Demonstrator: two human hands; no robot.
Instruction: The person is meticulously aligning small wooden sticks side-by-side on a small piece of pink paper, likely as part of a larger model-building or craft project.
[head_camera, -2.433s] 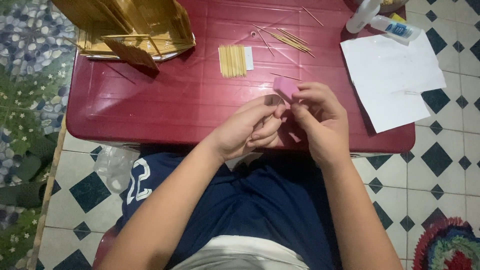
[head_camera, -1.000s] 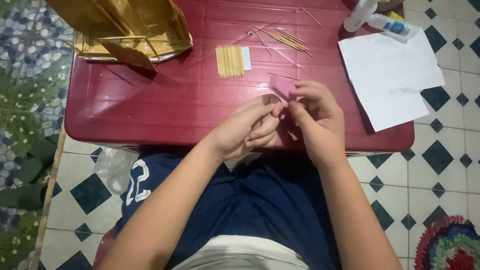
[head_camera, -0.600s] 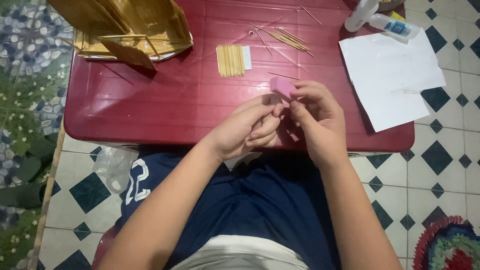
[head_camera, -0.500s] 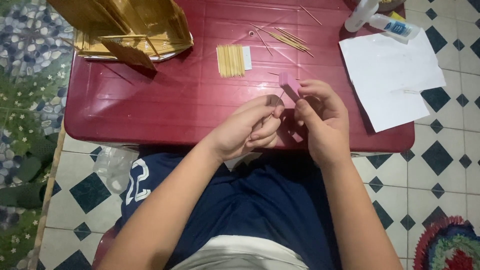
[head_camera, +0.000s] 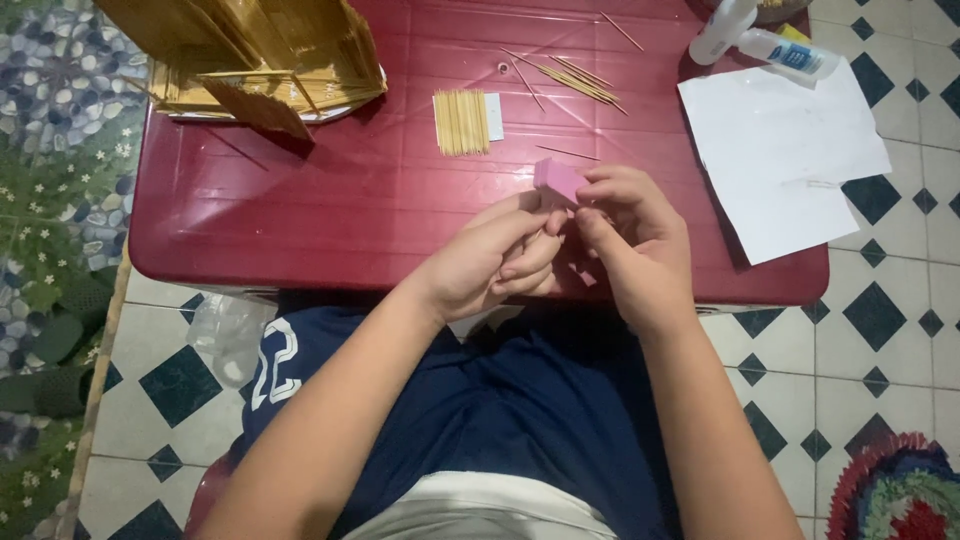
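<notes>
Pinching a small pink block (head_camera: 558, 180) between thumb and fingertips, the right hand (head_camera: 632, 240) holds it just above the near edge of the dark red plastic table (head_camera: 330, 200). The left hand (head_camera: 492, 258) meets it from the other side, its fingers curled together with the tips pressed against the block's lower end; what passes between the two sets of fingertips is too small to make out.

Beyond the hands lies a neat bundle of toothpicks (head_camera: 460, 122) on a small white slip, and farther right a loose scatter of single toothpicks (head_camera: 565, 72). A white sheet of paper (head_camera: 785, 150) covers the table's right side and overhangs its edge. At the far right corner a white glue bottle (head_camera: 790, 52) with a blue label lies on its side, beside another white bottle (head_camera: 722, 28) cut off by the top of the view. At the far left stands a model built of thin sticks (head_camera: 255, 55), its upper part also cut off.

The person's lap, in a dark blue shirt with white numerals, hides the floor below the table; a clear plastic bag (head_camera: 228, 330) on the tiles is only partly visible.
</notes>
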